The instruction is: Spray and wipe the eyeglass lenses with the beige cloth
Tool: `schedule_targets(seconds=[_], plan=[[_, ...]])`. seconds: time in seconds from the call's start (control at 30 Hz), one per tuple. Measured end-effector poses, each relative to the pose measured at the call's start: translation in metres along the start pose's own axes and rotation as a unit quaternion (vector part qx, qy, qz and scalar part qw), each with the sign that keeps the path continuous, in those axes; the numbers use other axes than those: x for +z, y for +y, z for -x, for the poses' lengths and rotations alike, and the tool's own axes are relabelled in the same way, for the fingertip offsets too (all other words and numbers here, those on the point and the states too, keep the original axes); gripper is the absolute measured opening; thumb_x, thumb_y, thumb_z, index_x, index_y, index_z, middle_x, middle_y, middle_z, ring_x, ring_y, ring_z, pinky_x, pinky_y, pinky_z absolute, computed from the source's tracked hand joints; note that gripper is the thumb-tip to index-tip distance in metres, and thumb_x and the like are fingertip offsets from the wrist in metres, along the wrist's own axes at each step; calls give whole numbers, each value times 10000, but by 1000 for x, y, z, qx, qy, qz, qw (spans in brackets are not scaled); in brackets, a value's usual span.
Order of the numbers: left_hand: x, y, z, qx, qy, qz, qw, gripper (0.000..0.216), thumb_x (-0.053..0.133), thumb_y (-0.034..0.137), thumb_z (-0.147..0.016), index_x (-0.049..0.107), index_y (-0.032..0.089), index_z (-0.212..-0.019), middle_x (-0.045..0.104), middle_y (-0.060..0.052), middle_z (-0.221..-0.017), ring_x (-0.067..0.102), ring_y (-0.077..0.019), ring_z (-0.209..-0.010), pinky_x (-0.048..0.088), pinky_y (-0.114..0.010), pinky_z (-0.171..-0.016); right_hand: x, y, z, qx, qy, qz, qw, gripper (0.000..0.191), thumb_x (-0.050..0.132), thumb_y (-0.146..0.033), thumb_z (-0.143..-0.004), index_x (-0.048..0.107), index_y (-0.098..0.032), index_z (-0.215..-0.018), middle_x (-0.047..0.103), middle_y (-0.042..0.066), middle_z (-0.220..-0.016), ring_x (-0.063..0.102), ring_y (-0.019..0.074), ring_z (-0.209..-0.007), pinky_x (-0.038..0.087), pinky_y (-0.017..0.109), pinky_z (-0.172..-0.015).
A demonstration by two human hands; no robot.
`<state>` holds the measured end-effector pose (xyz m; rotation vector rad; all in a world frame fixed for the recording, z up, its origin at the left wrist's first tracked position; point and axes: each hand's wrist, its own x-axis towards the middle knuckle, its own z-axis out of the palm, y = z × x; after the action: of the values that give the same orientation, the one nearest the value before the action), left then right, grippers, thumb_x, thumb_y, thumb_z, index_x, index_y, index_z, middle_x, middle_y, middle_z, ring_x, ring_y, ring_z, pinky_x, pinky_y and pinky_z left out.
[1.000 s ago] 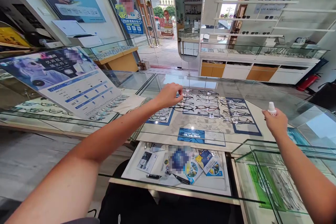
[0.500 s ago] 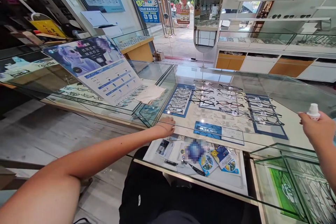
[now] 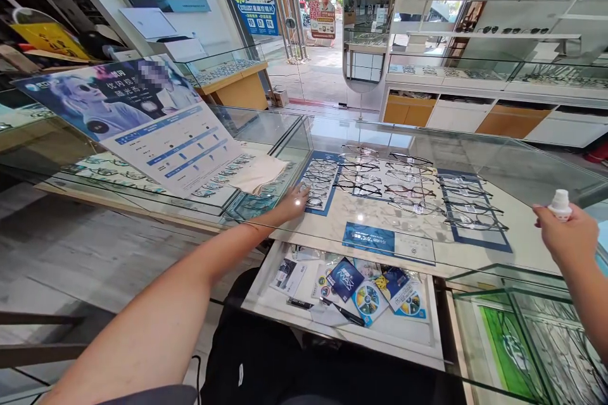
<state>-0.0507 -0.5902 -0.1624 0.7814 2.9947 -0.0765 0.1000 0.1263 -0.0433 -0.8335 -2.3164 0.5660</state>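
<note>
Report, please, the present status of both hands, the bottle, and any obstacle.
Right hand grips white bottle, cap up. Left hand beside blue-bordered eyeglass display, no held object visible. Possible obstacle: open drawer, jutting out.

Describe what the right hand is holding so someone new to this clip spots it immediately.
Start with the glass display counter and look to its right side, where the person's right hand is raised. Poking up from its grip is a white bottle, top upward. Unlike the eyeglasses laid out in rows, it is plain white and hand-held.

"STELLEST", "67", "94" on a blue sign (image 3: 256, 11); "MAX" on a blue card (image 3: 345, 279).
</note>
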Motion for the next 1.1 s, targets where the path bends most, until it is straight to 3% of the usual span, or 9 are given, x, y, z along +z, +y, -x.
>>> schedule_targets(seconds=[0.17,0.67,0.87,1.1], plan=[[6,-6,-16,18,-5,-10,1000,503,511,206,-970,696,148,-1435,491,-179,-1692,265,-405,-1623,241,-616,-1270,-2,-5,3,53,-12,-59,997,281,722,-529,-710,691,-267,-805,692,74,-709,618,259,-700,421,420,-675],[-8,-7,-27,60,-10,-10,998,444,548,136,-964,740,161,-1363,559,-173,-1638,350,-370,-1601,248,-568,-1279,-8,-17,8,34,-35,-45,998,331,658,-572,-726,687,-262,-838,681,59,-706,625,273,-745,422,409,-711],[-20,4,-28,58,-16,-12,998,365,558,235,-1016,718,186,-1340,602,-113,-1598,321,-339,-1585,215,-475,-1265,-7,-13,8,22,-50,-44,998,358,644,-592,-761,693,-254,-867,696,57,-720,622,275,-741,409,404,-708],[-32,16,-21,66,6,-14,998,237,577,212,-985,743,196,-1154,696,-132,-1395,415,-346,-1485,274,-473,-1231,-4,-10,6,19,-53,-47,997,412,640,-620,-762,720,-247,-916,716,69,-731,622,292,-759,404,401,-709]])
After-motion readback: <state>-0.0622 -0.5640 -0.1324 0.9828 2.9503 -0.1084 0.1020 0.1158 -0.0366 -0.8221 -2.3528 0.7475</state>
